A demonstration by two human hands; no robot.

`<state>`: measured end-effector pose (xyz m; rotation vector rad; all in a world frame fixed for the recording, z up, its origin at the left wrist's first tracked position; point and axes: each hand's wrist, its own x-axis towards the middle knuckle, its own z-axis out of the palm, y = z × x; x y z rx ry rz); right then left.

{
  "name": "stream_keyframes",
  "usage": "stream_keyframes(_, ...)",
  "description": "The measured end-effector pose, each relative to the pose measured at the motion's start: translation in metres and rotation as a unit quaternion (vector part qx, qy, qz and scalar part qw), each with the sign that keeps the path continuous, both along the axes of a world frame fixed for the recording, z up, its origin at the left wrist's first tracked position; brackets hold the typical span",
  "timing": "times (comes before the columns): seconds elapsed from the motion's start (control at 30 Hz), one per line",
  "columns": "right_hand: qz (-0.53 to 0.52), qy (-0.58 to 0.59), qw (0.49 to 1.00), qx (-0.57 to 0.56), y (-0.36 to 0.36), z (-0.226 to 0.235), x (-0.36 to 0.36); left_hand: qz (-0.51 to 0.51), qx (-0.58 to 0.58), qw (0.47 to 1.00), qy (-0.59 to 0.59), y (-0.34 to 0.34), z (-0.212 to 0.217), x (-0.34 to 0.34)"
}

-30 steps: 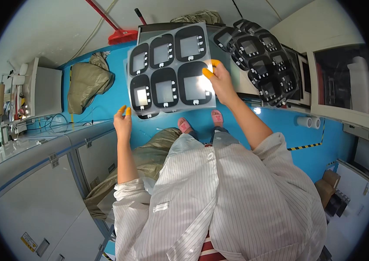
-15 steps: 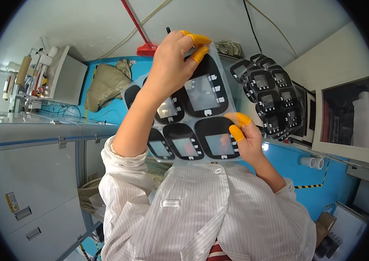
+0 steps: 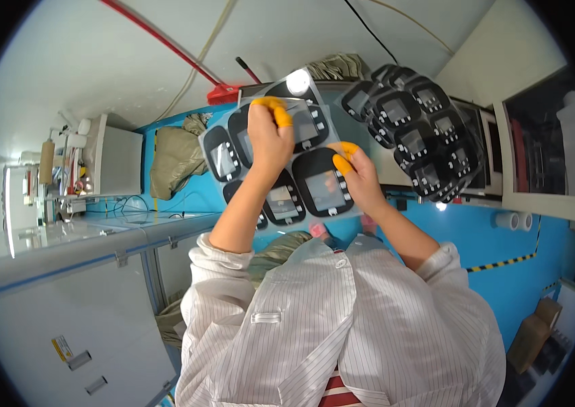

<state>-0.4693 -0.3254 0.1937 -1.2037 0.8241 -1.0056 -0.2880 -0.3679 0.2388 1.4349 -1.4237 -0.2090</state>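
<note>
A clear plastic sheet printed with several black rounded panels, each with a pale window and small white marks, hangs between my hands above the blue floor. At its far edge, my left hand pinches the film with fingers in yellow finger cots. My right hand, also in yellow cots, grips the right edge between thumb and fingers. Just beyond lies another printed sheet, bright with glare and partly hidden by the held one. To the right, a fanned pile of similar sheets rests on a pale surface.
A red broom leans at the far wall. An olive cloth bundle lies on the floor at left. Grey-white cabinets line the left side. White rolls and black-yellow tape are at right.
The held sheet has lowered and tilted away from my chest. My left hand has moved down and left, my right hand slightly up and left. The far printed sheet now shows.
</note>
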Motion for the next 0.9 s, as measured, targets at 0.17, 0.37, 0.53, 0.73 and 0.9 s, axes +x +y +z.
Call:
stream_keyframes(0.17, -0.007, 0.002, 0.999, 0.038, -0.012, -0.032, 0.016, 0.036, 0.109, 0.966, 0.233, -0.024, -0.056, 0.022)
stream_keyframes(0.37, -0.165, 0.222, 0.927, -0.254, -0.052, -0.041, 0.038, 0.004, 0.097, 0.936, 0.338, -0.033, -0.087, 0.033)
stream_keyframes(0.53, -0.074, 0.089, 0.993, -0.019, -0.097, 0.011, 0.059, -0.037, 0.066, 0.957, 0.281, -0.027, -0.067, 0.024)
stream_keyframes(0.73, -0.137, -0.041, 0.983, 0.111, -0.124, 0.014, -0.007, 0.003, 0.122, 0.987, -0.102, 0.072, -0.021, 0.040)
stream_keyframes(0.9, -0.282, -0.027, 0.947, 0.149, -0.148, 0.002, -0.145, 0.282, 0.124, 0.950, -0.045, 0.238, -0.011, 0.110)
